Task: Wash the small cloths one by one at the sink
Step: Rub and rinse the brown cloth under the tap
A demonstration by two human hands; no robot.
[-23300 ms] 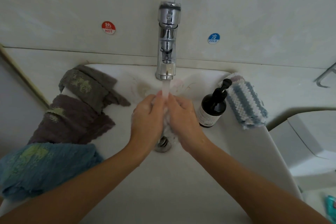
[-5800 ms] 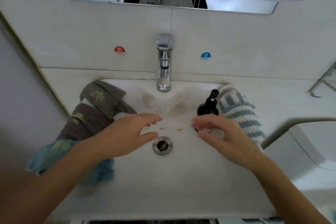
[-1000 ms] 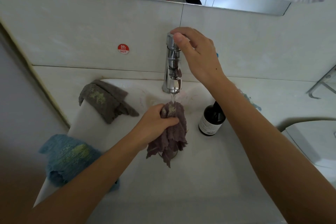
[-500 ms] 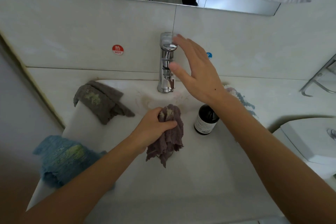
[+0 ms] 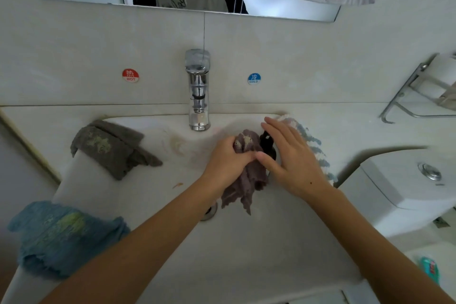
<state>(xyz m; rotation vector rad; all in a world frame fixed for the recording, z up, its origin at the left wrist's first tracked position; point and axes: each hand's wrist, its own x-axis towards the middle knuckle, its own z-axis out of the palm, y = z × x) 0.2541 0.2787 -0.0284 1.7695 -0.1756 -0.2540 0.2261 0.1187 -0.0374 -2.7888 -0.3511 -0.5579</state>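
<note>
At 8 o'clock of the sink point(image 5: 153, 205) a blue cloth point(image 5: 61, 237) lies crumpled over the rim, stained yellow-green; it looks soft and light, dry as far as can be told, and would lift by any bunched fold. At 10 o'clock a grey cloth point(image 5: 111, 145) drapes over the rim, one corner trailing into the bowl, also stained; limp, easy to pinch at its raised fold. The tap point(image 5: 198, 91) stands at 12 o'clock, and no water is seen running from it.

Just past the centre, toward 1 o'clock, the left hand point(image 5: 227, 163) grips a purple cloth point(image 5: 246, 180) by its gathered top, fingers and thumb curled tight round it, the rest hanging in loose ragged folds above the drain point(image 5: 209, 212). I judge it wet: heavier than the others, floppy, likely to drip and a little slippery, so a grip on the bunched top suits it best, with the free end left for rubbing.

The right hand point(image 5: 291, 163) is wide, fingers straight and spread; its thumb touches the purple cloth and meets the left fingers. It hovers over a dark bottle point(image 5: 267, 145), mostly hidden beneath it; whether the palm touches the pump I cannot tell. Behind it, at 2 o'clock, lies a striped cloth point(image 5: 313, 145), thick-knit and soft
</note>
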